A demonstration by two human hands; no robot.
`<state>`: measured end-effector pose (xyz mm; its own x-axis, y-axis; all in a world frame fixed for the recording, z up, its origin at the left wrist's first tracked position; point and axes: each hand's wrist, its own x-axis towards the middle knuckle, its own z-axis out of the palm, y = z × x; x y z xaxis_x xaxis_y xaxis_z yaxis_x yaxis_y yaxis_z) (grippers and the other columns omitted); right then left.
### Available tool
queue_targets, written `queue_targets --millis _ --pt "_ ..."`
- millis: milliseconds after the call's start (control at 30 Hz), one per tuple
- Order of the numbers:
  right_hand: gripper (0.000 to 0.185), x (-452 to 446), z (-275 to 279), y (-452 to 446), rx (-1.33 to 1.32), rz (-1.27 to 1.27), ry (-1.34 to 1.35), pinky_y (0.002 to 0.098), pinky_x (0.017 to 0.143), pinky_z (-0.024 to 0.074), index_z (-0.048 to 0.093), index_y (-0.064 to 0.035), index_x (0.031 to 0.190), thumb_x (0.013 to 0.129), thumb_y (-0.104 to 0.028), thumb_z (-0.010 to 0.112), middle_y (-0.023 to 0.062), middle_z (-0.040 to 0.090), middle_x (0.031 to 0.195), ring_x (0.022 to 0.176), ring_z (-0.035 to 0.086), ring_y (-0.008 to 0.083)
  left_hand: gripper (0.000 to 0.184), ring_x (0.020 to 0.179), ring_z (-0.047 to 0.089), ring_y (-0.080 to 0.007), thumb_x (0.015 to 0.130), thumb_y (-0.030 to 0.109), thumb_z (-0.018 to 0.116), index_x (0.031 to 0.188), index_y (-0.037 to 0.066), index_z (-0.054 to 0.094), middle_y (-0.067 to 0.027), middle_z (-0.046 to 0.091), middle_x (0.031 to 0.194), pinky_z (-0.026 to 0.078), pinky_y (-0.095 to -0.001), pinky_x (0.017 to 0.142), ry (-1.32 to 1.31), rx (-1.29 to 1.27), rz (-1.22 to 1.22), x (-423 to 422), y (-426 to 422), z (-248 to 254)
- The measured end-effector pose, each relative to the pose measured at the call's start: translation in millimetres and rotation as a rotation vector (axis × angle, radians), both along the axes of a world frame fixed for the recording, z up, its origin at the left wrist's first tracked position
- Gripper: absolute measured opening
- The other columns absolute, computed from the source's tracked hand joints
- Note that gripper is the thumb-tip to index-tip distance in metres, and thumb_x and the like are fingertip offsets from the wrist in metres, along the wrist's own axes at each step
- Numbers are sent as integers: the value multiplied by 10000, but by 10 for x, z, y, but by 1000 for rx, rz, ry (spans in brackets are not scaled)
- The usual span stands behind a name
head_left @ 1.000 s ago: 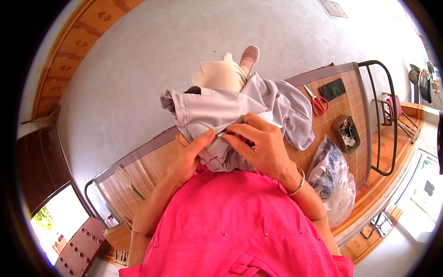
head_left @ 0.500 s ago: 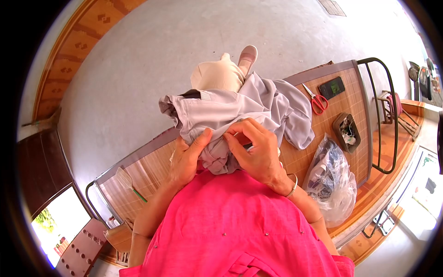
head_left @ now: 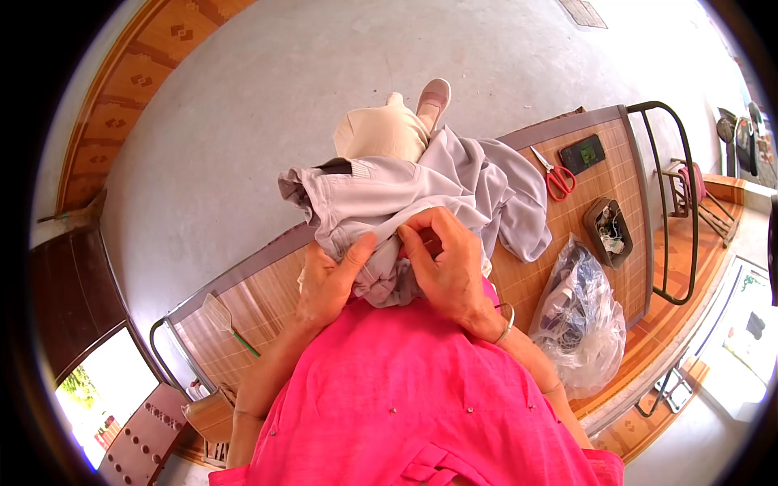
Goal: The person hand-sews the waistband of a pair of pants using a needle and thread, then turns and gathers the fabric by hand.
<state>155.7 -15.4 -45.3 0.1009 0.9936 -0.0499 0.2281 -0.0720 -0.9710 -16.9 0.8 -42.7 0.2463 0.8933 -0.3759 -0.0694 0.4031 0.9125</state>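
A grey garment (head_left: 389, 192), with a ribbed strip at its waistband, lies bunched across my lap and looks like a pair of trousers. My left hand (head_left: 331, 279) grips its gathered near edge, thumb on top and the other fingers mostly under the cloth. Close beside it, over the same folds, my right hand (head_left: 446, 263) has thumb and forefinger pinched together. Whatever sits in that pinch is too small or hidden to make out. A bangle circles my right wrist.
To the right on the slatted bed (head_left: 519, 283) lie red-handled scissors (head_left: 557, 178), a phone (head_left: 582, 154), an open tin of small items (head_left: 608, 232) and a clear plastic bag (head_left: 579, 324). A fly swatter (head_left: 227, 322) rests at left. A metal rail (head_left: 693, 202) bounds the right end.
My right hand has shifted slightly, its thumb and forefinger rising a little off the cloth. My left thumb has moved slightly; the garment stays nearly in place.
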Motion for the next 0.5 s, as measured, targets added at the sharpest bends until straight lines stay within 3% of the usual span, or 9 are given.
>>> queue_targets --millis 267,500 --pt "87 5 -34 17 -3 -17 24 322 581 503 583 1 911 859 0 653 132 608 835 677 634 243 365 969 622 -143 916 161 680 1201 -39 569 -90 655 1107 503 -284 857 24 -8 45 5 0 34" --pt "147 171 9 96 75 99 -76 342 601 518 602 -21 974 841 -1 662 119 597 971 687 626 251 438 1020 623 -167 867 54 704 1257 -36 523 -107 632 1161 505 -308 907 -99 -68 9 -64 -16 -6"
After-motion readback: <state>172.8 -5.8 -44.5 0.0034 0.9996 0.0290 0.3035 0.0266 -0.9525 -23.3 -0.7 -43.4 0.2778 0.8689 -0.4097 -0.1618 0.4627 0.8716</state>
